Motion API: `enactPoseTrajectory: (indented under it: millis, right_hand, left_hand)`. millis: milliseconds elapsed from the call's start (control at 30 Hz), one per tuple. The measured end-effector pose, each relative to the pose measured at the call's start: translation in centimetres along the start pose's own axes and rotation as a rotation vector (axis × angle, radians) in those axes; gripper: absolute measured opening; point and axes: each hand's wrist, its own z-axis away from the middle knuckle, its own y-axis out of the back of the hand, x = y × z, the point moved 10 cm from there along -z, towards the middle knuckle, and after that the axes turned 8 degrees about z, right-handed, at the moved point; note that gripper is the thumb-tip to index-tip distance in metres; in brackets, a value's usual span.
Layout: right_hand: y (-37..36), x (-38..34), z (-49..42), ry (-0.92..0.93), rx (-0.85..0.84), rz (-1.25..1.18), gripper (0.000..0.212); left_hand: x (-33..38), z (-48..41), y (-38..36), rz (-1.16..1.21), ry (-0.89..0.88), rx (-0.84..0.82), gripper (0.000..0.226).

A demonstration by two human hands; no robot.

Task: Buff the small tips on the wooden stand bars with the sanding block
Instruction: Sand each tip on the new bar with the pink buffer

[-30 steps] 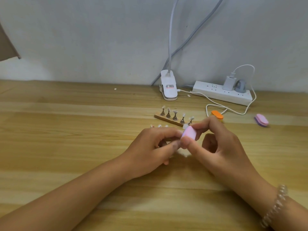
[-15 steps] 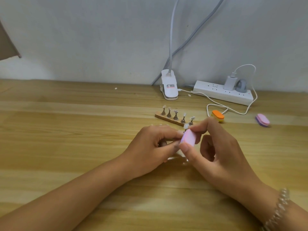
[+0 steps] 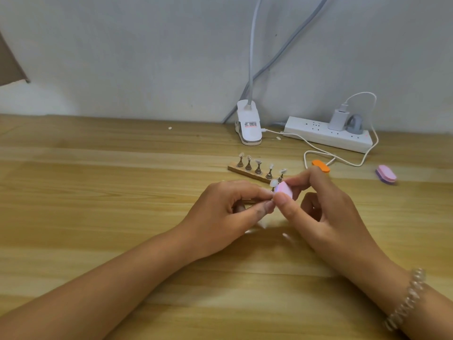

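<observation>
Just before the wooden stand bar [image 3: 247, 173], a sanding block [image 3: 284, 188] was pinched by the right hand [image 3: 326, 212] against 1 tip [image 3: 272, 183], its stem pinched by the left hand [image 3: 228, 212]; light strokes were judged best.

A white lamp clip [image 3: 248, 123] and a power strip [image 3: 316, 133] lie on the wooden table [image 3: 98, 192].

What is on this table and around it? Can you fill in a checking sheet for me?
Surface: wooden table, light grain.
Job's things: stand bar with five tips; pink sanding block against a held tip.
Clutter: orange block; pink-purple block.
Grips: left hand pinches the held tip; right hand pinches the sanding block.
Cables: white cable loops from the charger in the power strip.
Surroundings: clip lamp; pale wall.
</observation>
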Motion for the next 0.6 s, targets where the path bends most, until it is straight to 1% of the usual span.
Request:
enactPoseTrajectory:
  millis: [67,133,200,267,300,400,467,533,600]
  right_hand:
    - [-0.3,-1.2,0.4,0.083,-0.001,0.062,0.033]
    - [-0.9,-1.8,0.8,0.122,-0.043,0.053,0.036]
    - [-0.8,-1.0,0.4,0.062,-0.044,-0.004,0.035]
    - [-0.3,0.2,-0.1,-0.024,-0.01,-0.053,0.036]
    - [-0.1,0.4,-0.1,-0.035,0.007,-0.044,0.036]
    - [-0.3,-1.0,0.4,0.063,0.008,0.05,0.033]
    - [-0.8,-1.6,0.6,0.102,-0.034,0.03,0.035]
    - [-0.6,-0.6,0.2,0.028,-0.029,-0.033,0.036]
    - [0.0,0.4,-0.1,-0.04,0.011,-0.056,0.037]
  left_hand:
    - [-0.1,0.1,-0.1,-0.011,0.007,-0.011,0.019]
    - [-0.1,0.1,0.0,-0.028,0.009,-0.006,0.021]
    - [-0.1,0.0,0.2,-0.037,0.005,0.01,0.018]
    - [0.0,-0.1,0.3,-0.036,-0.005,0.018,0.015]
    - [0.0,0.0,0.2,-0.037,-0.013,0.017,0.016]
    - [0.1,0.0,0.1,-0.046,-0.024,0.004,0.019]
    - [0.1,0.0,0.2,-0.058,-0.024,0.008,0.021]
    - [0.0,0.0,0.2,-0.046,-0.024,0.02,0.02]
    - [0.0,0.0,0.2,-0.025,-0.023,0.032,0.018]
